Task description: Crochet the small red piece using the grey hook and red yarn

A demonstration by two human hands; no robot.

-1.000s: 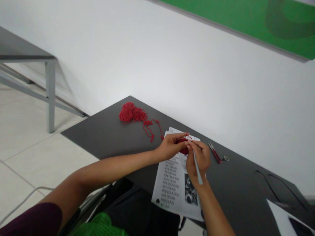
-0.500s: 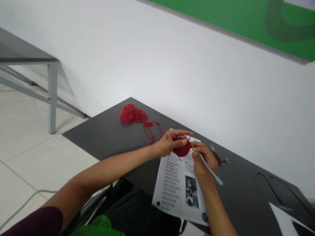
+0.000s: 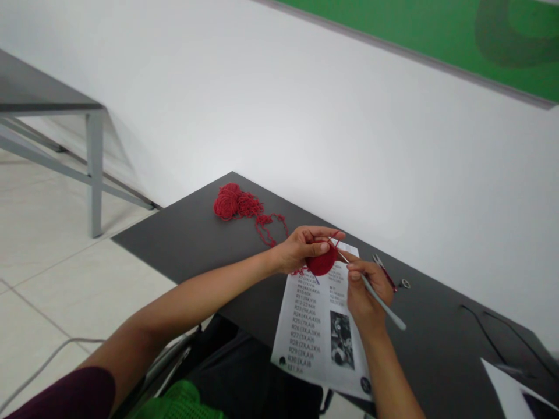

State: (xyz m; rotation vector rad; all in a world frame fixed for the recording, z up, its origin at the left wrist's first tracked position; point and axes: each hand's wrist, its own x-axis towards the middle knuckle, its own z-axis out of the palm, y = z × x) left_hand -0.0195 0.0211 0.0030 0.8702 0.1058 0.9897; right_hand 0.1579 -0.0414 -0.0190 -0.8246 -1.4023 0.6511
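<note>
My left hand [image 3: 303,247] pinches a round red crochet piece [image 3: 322,263] between thumb and fingers, its index finger stretched out with red yarn over it. In my right hand [image 3: 369,291] is a crochet hook [image 3: 382,305] with a pale grey handle, held like a pen. The hook's thin metal tip reaches the upper edge of the piece, where the yarn crosses it. A red yarn ball [image 3: 227,201] lies at the far left of the table, with loose tangled strands trailing toward my left hand. Below the hands rests a printed pattern sheet [image 3: 305,326].
Small red-handled snips [image 3: 385,272] and a little metal ring [image 3: 405,283] lie right of my right hand on the dark table [image 3: 187,238]. Farther right are a black cable [image 3: 484,331] and a white sheet [image 3: 515,390]. A white wall stands behind.
My right hand with the crochet hook has shifted slightly right and away from the crochet piece. The left hand keeps its hold with only a tiny shift.
</note>
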